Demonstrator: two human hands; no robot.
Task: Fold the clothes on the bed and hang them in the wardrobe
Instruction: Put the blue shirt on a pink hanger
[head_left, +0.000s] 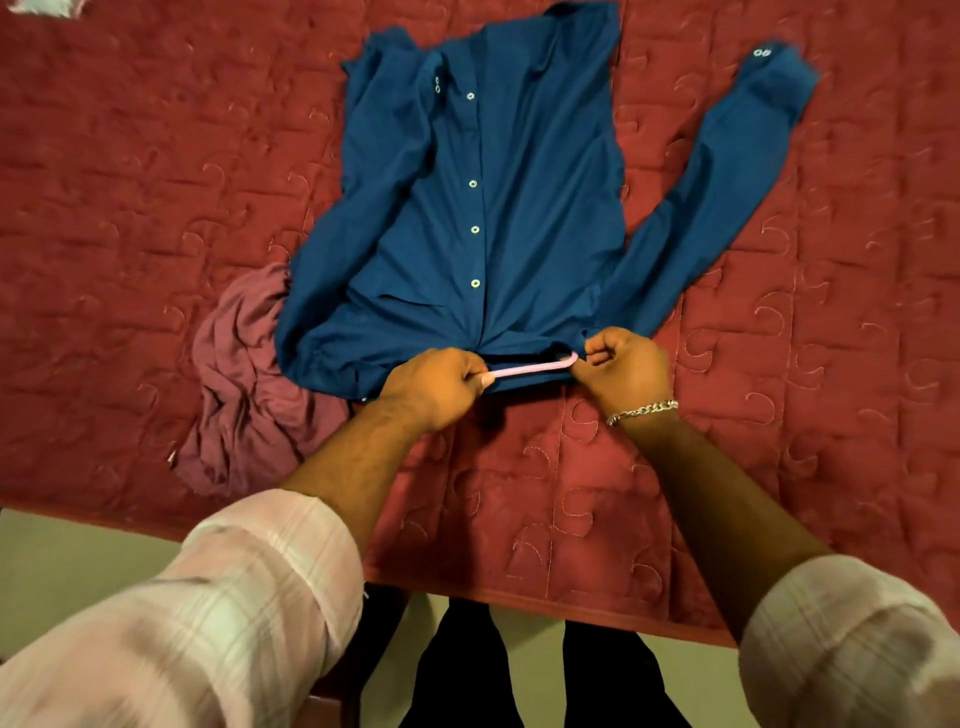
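- Pink sleeves sit closest.
- Left hand and right hand each grip the pink hanger.
- Blue shirt lies flat on the red bed, beside a purple cloth.

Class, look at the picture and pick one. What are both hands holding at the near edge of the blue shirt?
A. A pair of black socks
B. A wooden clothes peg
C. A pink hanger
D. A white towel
C: the left hand and the right hand each grip an end of the pink hanger, which lies along the collar edge of the blue shirt.
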